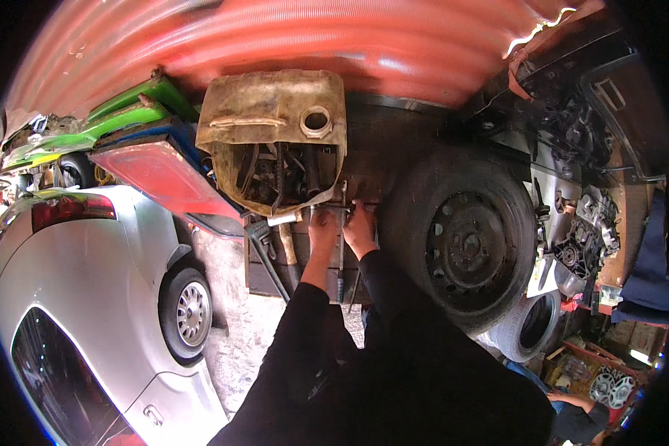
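My left hand (322,232) and my right hand (360,229) are close together over a dark wooden bench (264,279). Both have fingers closed around slim metal pieces too small to name. Between them a long thin metal bar (341,260) with a dark grip at its near end runs along the bench. Just beyond my hands stands a grimy tan plastic canister (275,97), cut open at the front, with several dark tools inside. Left of my left hand lie a hammer (287,249) with a wooden handle and a black long-handled tool (264,245).
A large wheel with a tyre (472,238) stands right of my right arm. Greasy engine parts (583,238) lie beyond it. A silver car (89,253) is on the left, near a red panel (152,175). Another person's arm (576,401) shows at the lower right.
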Demonstrator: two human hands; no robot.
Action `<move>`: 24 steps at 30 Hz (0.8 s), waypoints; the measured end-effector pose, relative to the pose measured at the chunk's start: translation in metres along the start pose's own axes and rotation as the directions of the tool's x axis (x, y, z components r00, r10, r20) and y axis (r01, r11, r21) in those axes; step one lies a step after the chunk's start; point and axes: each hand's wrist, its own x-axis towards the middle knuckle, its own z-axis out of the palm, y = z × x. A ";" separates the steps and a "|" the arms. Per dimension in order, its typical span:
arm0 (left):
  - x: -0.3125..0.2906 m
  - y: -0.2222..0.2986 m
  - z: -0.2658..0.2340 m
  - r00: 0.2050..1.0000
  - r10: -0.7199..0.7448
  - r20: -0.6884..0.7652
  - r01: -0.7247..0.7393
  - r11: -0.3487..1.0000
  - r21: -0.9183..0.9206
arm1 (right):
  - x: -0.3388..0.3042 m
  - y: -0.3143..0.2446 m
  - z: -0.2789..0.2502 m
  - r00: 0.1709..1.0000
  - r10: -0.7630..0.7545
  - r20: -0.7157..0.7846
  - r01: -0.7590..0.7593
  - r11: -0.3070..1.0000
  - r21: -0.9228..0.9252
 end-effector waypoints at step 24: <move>-0.199 0.187 -0.159 0.854 0.443 0.273 -0.331 0.868 -0.371 | -0.155 -0.100 -0.215 0.829 -0.547 -0.117 0.448 0.525 0.723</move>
